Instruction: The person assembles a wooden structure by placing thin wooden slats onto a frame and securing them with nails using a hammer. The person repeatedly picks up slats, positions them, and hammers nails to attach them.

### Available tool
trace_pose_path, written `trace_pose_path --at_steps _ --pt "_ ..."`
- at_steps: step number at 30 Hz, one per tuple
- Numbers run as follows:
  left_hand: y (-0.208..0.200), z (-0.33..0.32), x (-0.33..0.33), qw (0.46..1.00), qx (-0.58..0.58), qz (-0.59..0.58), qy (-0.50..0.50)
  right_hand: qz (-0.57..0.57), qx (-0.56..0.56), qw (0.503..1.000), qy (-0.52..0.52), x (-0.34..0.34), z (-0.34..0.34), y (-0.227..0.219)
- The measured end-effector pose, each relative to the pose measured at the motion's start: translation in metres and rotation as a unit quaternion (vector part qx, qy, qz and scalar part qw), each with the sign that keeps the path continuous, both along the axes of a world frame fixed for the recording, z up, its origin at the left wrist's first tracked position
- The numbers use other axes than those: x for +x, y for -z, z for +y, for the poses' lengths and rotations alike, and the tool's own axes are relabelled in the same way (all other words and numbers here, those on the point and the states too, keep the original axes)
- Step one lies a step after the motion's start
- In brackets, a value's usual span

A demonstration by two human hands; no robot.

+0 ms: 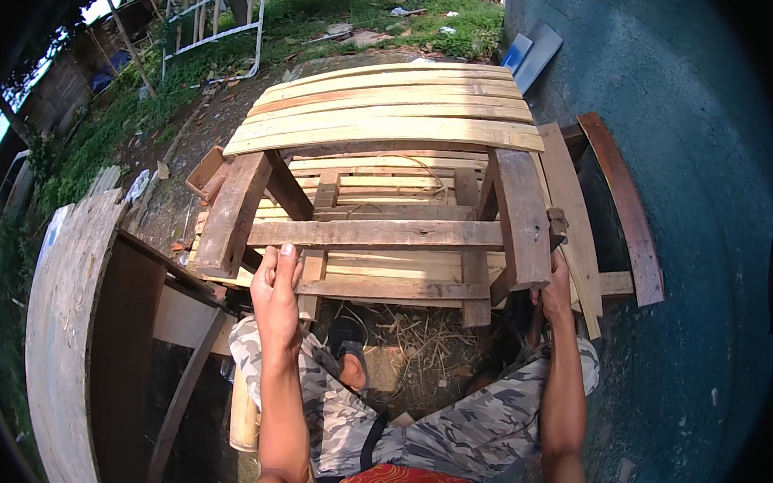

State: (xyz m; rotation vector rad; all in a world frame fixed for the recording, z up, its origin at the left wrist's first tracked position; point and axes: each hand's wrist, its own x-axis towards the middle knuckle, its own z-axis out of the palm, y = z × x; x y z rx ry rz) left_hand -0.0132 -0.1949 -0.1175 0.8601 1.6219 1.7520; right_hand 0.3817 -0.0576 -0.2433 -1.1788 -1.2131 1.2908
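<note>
A small wooden bench (393, 111) with a top of pale slats and brown legs stands tilted before me, its lower rail (378, 234) facing me. My left hand (276, 293) is closed at the left end of that rail, thumb up. By the outer side of the right leg (523, 218) is my right hand (558, 294), its fingers curled and partly hidden behind the leg. A brown blocky piece (558, 222) juts out just above it; whether the hand holds this is unclear. Beneath the bench lies a larger slatted frame (375, 289) with dark crosspieces.
A teal wall (665, 256) rises close on the right, with boards (620, 201) beside it. At left stands a weathered wooden piece (64, 312). Wood shavings (416, 339) litter the ground between my feet. A white metal frame (214, 23) stands in the grass beyond.
</note>
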Motion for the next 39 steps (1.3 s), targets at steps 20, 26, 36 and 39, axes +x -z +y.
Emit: trace_pose_path --at_steps 20,26,36,39 --pt "0.106 -0.023 0.16 0.99 0.042 0.071 0.116 -0.19 -0.091 0.938 0.275 0.08 -0.067 0.014" --pt "0.151 0.003 0.27 0.894 0.019 0.318 0.315 -0.209 -0.061 0.938 0.271 0.062 -0.062 0.037" --pt "0.207 0.035 0.321 0.821 0.02 0.353 0.448 -0.298 -0.072 0.917 0.256 0.069 -0.044 0.065" --pt "0.208 0.048 0.321 0.851 -0.002 0.261 0.455 -0.311 -0.086 0.905 0.278 0.078 -0.042 0.071"
